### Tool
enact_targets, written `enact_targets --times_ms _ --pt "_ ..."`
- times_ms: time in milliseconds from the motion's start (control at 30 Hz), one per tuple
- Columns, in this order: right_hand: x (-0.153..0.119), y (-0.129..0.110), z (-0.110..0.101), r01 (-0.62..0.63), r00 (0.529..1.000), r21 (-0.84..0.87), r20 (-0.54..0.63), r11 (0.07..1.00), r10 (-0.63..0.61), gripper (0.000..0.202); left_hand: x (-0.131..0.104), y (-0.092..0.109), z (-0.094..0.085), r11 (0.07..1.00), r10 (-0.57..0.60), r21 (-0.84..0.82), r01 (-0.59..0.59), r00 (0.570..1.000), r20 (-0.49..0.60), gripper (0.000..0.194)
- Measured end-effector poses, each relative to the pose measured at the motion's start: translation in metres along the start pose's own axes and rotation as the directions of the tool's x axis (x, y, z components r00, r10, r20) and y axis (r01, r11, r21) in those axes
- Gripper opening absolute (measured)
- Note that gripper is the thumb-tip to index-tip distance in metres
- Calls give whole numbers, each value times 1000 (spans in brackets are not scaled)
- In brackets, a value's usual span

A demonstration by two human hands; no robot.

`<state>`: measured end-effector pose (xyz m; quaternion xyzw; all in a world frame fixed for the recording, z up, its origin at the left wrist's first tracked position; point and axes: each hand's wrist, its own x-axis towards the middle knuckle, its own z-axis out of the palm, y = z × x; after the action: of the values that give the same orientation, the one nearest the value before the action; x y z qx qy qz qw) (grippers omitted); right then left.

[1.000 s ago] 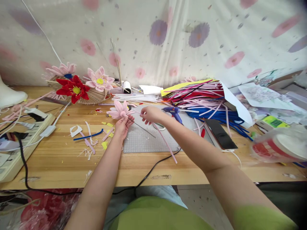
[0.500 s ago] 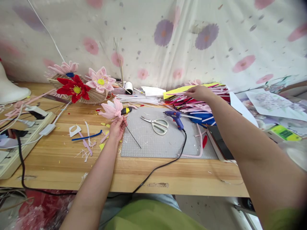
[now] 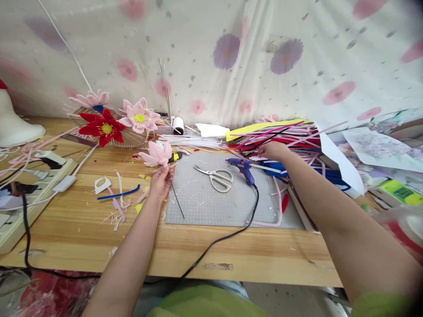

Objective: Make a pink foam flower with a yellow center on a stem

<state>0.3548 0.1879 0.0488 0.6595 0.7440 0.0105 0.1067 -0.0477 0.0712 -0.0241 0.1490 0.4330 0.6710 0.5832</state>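
My left hand [image 3: 161, 182] is closed round the base of a pink fuzzy pipe-cleaner flower [image 3: 157, 154]. Its thin dark wire stem [image 3: 177, 200] slants down over the cutting mat. At the pile of pipe cleaners [image 3: 297, 134], in pinks, reds and white, my right hand [image 3: 273, 151] reaches in with fingers bent together; whatever they hold is hidden. Blue pipe cleaners [image 3: 330, 177] lie just below that hand. Near it, a purple glue gun [image 3: 243, 167] rests on the mat, with white-handled scissors [image 3: 220, 178] to its left.
A grey cutting mat [image 3: 205, 207] covers the table's middle. Finished flowers, one red [image 3: 105, 127] and others pink [image 3: 139, 116], stand at back left. The glue gun's black cord [image 3: 214, 243] crosses the front edge. A power strip [image 3: 49, 189] lies left, paper sheets [image 3: 380, 149] right.
My right hand has moved down and nearer across the pipe-cleaner pile, shifting some strands and the white paper beside it. My left hand still holds the flower; its stem hangs more steeply.
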Motion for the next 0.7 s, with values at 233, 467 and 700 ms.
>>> enact_targets --times_ms 233,467,700 --pt "-9 5 6 131 982 -137 -120 982 -147 33 0 3 5 999 -20 42 20 1000 -7 10" --pt "-9 -3 8 319 947 -137 -6 938 -323 32 1 10 27 994 -4 113 5 1000 -8 9" --pt "-7 -9 3 337 925 -47 -171 940 -340 26 -3 2 34 986 -55 159 54 998 1 7"
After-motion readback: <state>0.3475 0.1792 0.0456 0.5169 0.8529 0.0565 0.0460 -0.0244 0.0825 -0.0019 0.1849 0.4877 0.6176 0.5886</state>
